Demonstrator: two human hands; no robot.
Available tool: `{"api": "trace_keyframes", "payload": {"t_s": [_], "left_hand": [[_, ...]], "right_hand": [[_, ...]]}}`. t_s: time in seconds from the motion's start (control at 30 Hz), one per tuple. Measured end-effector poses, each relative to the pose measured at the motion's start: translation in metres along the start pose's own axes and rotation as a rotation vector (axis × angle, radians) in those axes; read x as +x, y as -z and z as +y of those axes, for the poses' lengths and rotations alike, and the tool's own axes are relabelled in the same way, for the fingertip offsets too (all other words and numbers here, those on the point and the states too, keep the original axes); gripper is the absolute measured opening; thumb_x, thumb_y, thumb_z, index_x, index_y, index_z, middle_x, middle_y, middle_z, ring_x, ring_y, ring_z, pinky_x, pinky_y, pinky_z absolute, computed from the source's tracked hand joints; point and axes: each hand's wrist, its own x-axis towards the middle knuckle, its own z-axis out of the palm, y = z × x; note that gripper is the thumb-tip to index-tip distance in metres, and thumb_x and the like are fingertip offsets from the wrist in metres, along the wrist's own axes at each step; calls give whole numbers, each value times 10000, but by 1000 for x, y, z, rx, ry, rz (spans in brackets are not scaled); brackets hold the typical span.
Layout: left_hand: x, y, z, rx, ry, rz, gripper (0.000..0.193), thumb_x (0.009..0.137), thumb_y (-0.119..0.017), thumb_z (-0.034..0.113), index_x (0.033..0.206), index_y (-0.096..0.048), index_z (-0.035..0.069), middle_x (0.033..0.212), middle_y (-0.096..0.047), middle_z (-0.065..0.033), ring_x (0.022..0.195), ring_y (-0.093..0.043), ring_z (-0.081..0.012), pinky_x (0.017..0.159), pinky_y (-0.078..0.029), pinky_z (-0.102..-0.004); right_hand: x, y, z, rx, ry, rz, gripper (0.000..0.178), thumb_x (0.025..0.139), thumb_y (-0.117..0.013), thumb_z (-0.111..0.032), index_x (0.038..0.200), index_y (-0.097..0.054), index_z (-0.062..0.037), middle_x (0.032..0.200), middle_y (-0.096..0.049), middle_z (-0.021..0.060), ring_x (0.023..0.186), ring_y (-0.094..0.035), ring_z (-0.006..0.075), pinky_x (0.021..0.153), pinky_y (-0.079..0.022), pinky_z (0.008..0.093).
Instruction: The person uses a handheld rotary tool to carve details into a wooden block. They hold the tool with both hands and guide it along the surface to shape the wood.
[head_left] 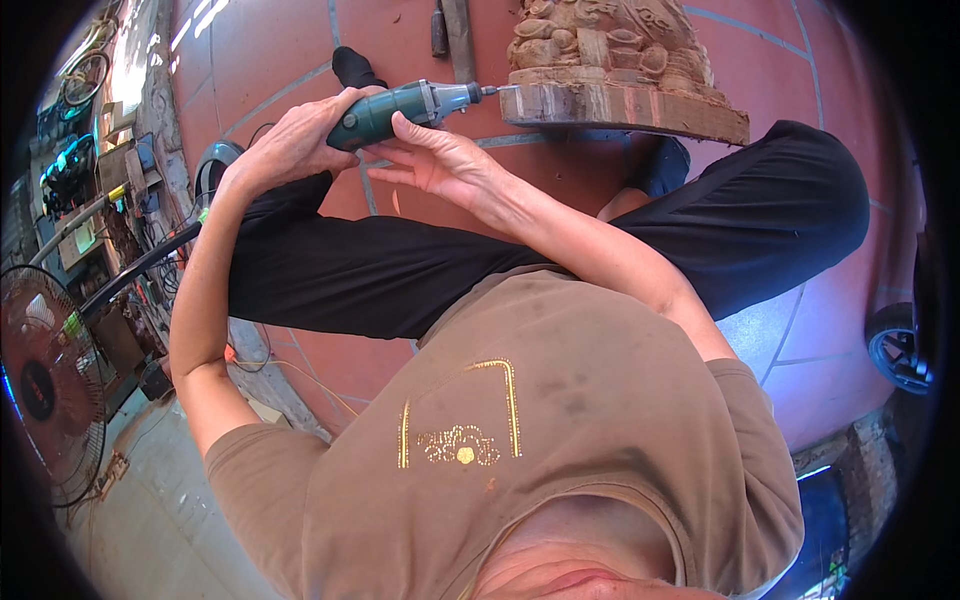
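Note:
A dark green rotary tool (385, 115) with a grey nose lies level in front of me. Its thin bit (496, 90) points right, close to the edge of a carved wooden piece (625, 85); whether the two touch I cannot tell. My left hand (300, 138) is wrapped round the tool's rear end. Just below the tool is my right hand (440, 172), palm showing, its fingers stretched and apart. The right thumb reaches up in front of the tool's body. The carving has rounded relief figures above a flat, pale-streaked base.
A wooden-handled tool (458, 40) lies on the red tiled floor (270, 50) beyond the rotary tool. My crossed legs in black trousers (340, 260) lie below my hands. A fan (45, 385) stands at the left, near cluttered tools and cables. A wheel (898, 345) is at the right.

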Motion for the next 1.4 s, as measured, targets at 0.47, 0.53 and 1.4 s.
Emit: {"api": "trace_keyframes", "payload": {"t_s": [0.47,0.53,1.4], "left_hand": [[0,3,4,15,-18,-1,595,734,-756,172,1254,-489,58,1058,-640,-231,973,-602,-435,838,-475,-456],[0,5,6,-18,-1,-20,588,740,-751,185,1251,-492,55,1058,-639,-237,976,-601,-437,837,-475,-456],[-1,2,0,24,29,-14,741,681,-772,156,1352,-459,148,1081,-669,-165,996,-635,-383,900,-510,-465]], "right_hand": [[1,0,-1,14,-19,-1,534,858,-765,-183,1299,-487,-65,1268,-552,127,1266,-510,290,1042,-480,554],[-1,-2,1,4,-9,27,493,882,-739,-198,1290,-510,-45,1289,-566,154,1287,-507,306,1064,-459,552],[-1,-3,1,-3,-15,22,530,871,-751,-210,1310,-504,-43,1303,-563,164,1300,-496,316,1058,-463,544]]}}
